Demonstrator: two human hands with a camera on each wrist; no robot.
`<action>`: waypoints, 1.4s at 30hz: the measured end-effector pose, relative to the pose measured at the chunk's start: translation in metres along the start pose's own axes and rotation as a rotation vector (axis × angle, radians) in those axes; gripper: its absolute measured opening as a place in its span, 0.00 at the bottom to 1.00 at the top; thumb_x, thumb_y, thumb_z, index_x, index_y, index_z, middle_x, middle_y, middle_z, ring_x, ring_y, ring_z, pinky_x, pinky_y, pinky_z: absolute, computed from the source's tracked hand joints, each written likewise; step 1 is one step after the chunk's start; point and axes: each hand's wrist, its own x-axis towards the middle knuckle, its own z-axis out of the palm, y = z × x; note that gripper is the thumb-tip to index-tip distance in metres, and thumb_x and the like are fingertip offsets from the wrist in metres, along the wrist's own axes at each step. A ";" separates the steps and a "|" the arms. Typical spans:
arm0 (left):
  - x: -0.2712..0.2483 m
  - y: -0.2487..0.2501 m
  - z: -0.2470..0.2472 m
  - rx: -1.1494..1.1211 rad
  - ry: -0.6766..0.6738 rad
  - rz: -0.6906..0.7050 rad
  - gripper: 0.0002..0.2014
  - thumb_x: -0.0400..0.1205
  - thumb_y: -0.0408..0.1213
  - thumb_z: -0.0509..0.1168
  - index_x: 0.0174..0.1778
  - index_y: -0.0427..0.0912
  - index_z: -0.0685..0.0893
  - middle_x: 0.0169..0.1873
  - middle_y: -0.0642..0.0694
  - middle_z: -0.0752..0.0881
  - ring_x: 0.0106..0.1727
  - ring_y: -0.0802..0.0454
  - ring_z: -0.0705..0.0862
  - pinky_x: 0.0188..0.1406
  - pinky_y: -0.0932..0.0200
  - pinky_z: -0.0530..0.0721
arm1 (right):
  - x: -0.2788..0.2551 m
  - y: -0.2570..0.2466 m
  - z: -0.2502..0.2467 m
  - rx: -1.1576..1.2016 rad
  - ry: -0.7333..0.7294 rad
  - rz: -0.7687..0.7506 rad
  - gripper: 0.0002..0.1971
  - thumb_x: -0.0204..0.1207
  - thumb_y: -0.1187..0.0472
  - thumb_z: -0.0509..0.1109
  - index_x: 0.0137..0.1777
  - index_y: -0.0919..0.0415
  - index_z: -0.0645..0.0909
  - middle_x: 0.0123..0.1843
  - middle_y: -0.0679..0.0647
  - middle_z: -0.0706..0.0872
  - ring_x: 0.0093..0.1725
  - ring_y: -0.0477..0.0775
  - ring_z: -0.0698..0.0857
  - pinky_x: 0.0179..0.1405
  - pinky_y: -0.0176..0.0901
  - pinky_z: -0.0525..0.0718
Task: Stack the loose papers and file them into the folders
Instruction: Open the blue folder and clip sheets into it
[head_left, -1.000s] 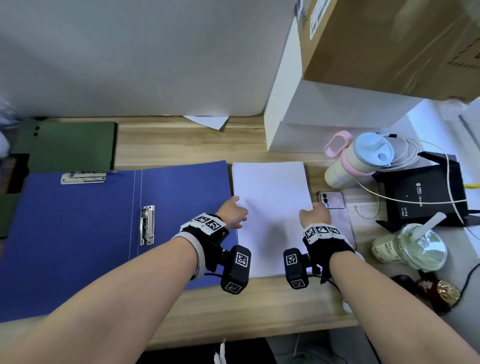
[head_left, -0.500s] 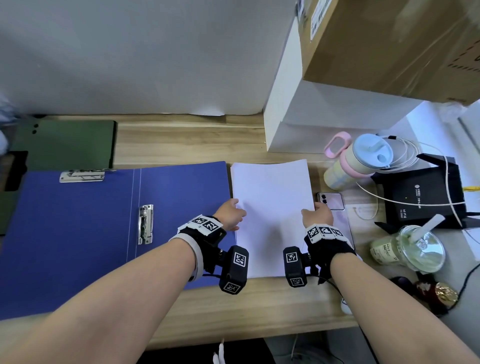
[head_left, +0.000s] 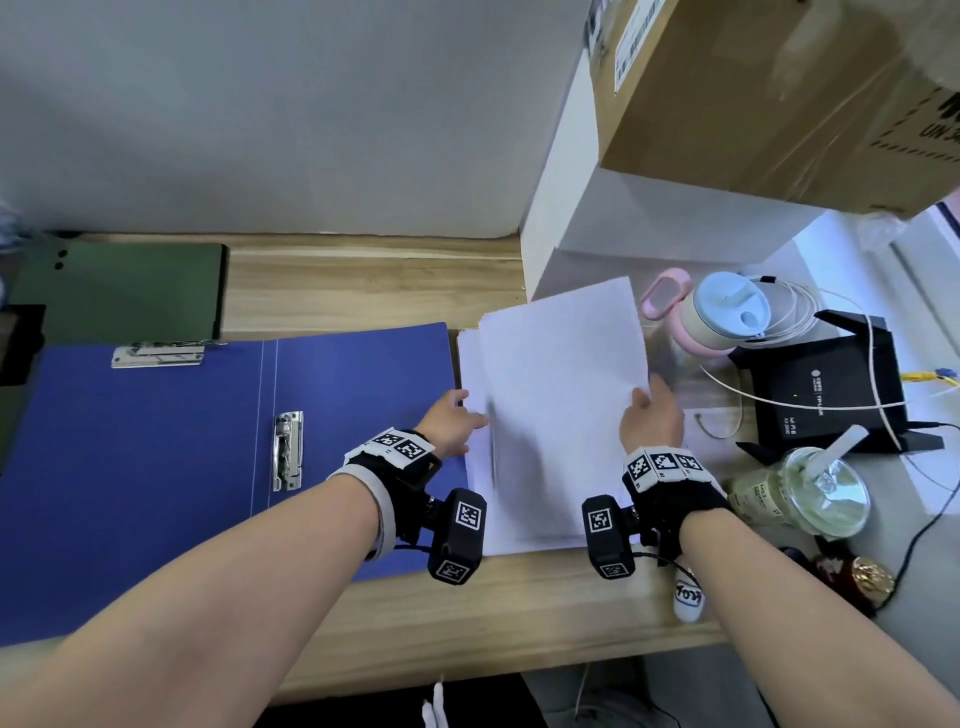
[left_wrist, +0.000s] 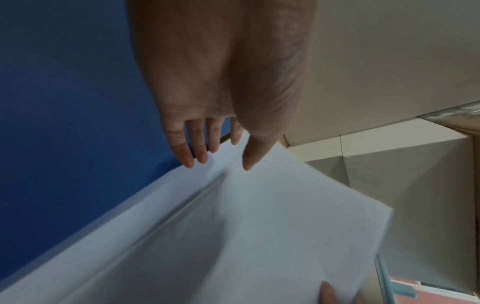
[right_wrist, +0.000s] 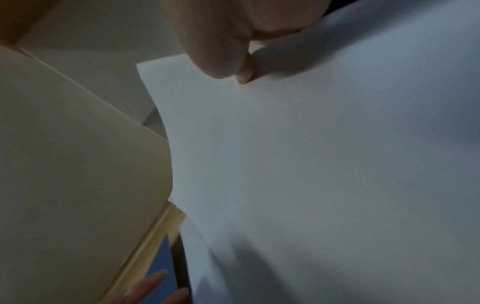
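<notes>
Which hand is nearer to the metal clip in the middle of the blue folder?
Left. The left hand is at the papers' left edge, over the blue folder holding the metal clip. The right hand pinches the papers' right edge, farther away.

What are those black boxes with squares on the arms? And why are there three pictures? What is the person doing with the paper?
Those black boxes are small cameras strapped to a person's wrists; the checkered squares are printed marker tags. One picture comes from a camera on the head, looking down at a wooden desk. The other two look along each hand.

On the desk lie an open blue folder with metal clips, a closed dark green folder, a stack of white paper sheets, a pink and blue lidded cup, a clear plastic drink cup and a black router box.

The right hand pinches the top sheets, lifting their right edge. The left hand touches the stack's left edge with straight fingers.
</notes>
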 end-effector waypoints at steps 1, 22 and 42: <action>-0.001 0.001 -0.002 -0.010 0.001 0.021 0.35 0.82 0.37 0.65 0.83 0.42 0.56 0.78 0.37 0.66 0.70 0.44 0.75 0.63 0.52 0.79 | 0.002 -0.003 -0.004 0.011 0.041 -0.038 0.14 0.81 0.69 0.53 0.62 0.67 0.77 0.60 0.68 0.83 0.60 0.69 0.80 0.53 0.48 0.75; -0.067 -0.015 -0.192 -0.226 0.338 0.367 0.12 0.73 0.20 0.71 0.38 0.43 0.84 0.38 0.48 0.89 0.45 0.52 0.84 0.49 0.56 0.82 | -0.112 -0.144 0.086 0.665 -0.638 -0.159 0.07 0.74 0.67 0.72 0.44 0.53 0.84 0.47 0.50 0.88 0.42 0.40 0.87 0.47 0.37 0.82; -0.085 -0.076 -0.329 -0.237 0.100 0.058 0.21 0.80 0.21 0.63 0.71 0.28 0.76 0.62 0.32 0.83 0.48 0.44 0.86 0.64 0.44 0.81 | -0.159 -0.222 0.180 0.446 -0.755 -0.163 0.08 0.81 0.66 0.62 0.56 0.64 0.82 0.47 0.55 0.86 0.47 0.57 0.84 0.52 0.48 0.82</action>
